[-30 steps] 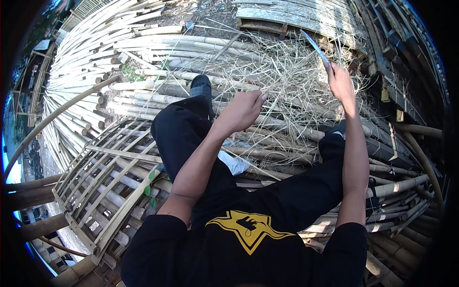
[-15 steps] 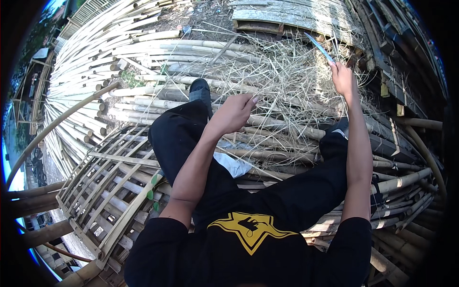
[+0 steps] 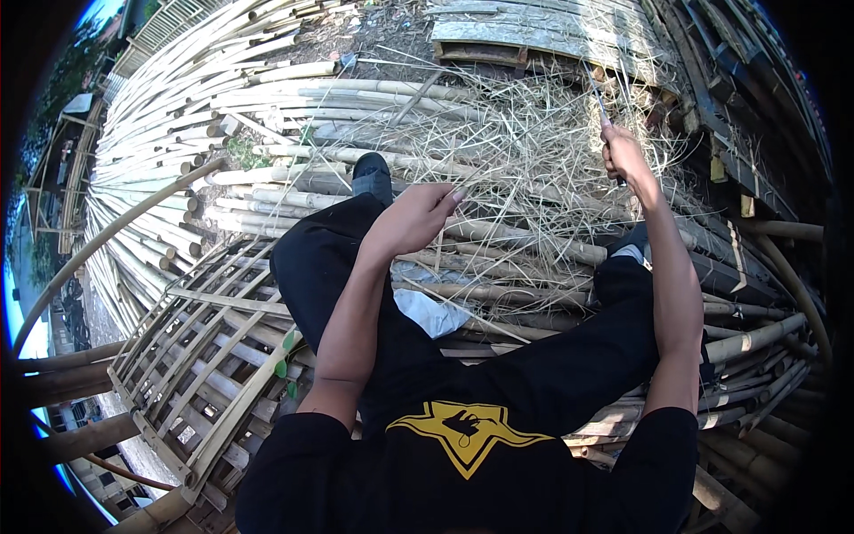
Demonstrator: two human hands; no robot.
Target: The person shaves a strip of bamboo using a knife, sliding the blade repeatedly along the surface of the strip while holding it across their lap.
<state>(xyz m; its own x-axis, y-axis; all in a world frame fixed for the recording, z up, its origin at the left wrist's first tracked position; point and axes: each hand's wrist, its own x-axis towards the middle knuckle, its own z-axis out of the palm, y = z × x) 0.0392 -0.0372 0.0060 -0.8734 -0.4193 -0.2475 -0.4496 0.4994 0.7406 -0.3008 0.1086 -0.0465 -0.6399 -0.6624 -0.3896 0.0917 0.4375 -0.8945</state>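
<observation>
My right hand [image 3: 628, 155] is wrapped round the handle of a long knife [image 3: 599, 100]. Its narrow blade points away from me, over a heap of pale bamboo shavings [image 3: 543, 147]. My left hand [image 3: 412, 218] is held above my left knee with thumb and fingers pressed together. Whatever lies in that pinch is too thin to make out among the strips behind it. Between my legs, a white cloth or sheet [image 3: 431, 311] rests on bamboo poles [image 3: 520, 289].
At my left leans a woven bamboo lattice [image 3: 209, 356]. Many cut poles [image 3: 169, 178] are stacked at the far left. A weathered plank platform [image 3: 543, 36] stands ahead, with dark timbers [image 3: 729, 133] along the right. One curved pole [image 3: 116, 227] arches across the left side.
My right hand has come slightly nearer and left, and the blade has turned from its broad face to a thinner profile. My left hand has shifted a little left and down.
</observation>
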